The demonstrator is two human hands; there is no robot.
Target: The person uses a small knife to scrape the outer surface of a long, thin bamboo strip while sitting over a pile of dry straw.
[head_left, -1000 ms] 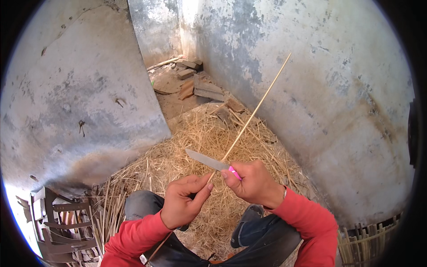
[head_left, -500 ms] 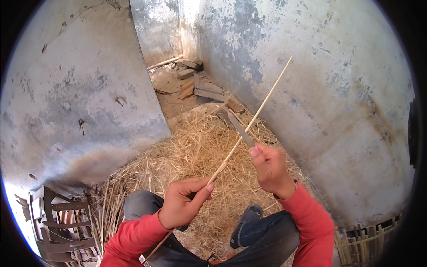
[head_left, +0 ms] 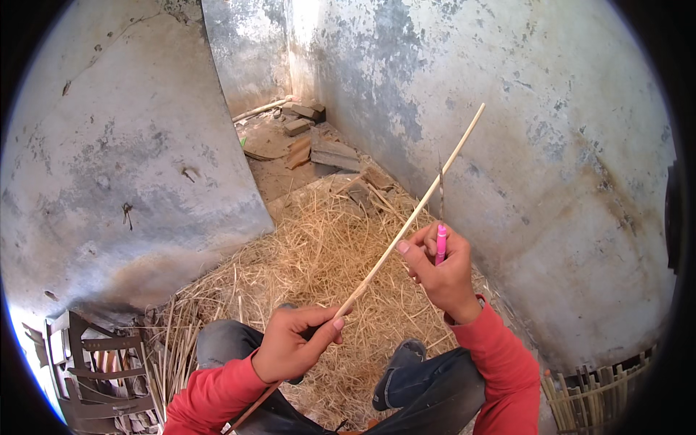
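Observation:
A long, thin, pale stick (head_left: 414,215), stripped of bark along its upper part, slants up and to the right in front of me. My left hand (head_left: 296,343) is closed on it between thumb and fingers; its lower end passes under my left forearm. My right hand (head_left: 444,274) grips a knife (head_left: 441,248) by its pink handle. The narrow blade points upward, seen nearly edge-on, and crosses the stick's upper part in the picture. My right thumb lies at or very near the stick; whether it touches, I cannot tell.
Straw-like shavings (head_left: 319,246) cover the floor. Bundled sticks (head_left: 176,341) and a dark brown frame (head_left: 109,362) stand at lower left, a slatted basket (head_left: 591,399) at lower right. Bricks and boards (head_left: 333,154) lie at the far corner. Worn walls (head_left: 536,181) enclose both sides.
My right hand has turned, bringing the pink handle into sight and the blade from slanting left to nearly upright. The stick has shifted slightly right and down at its tip.

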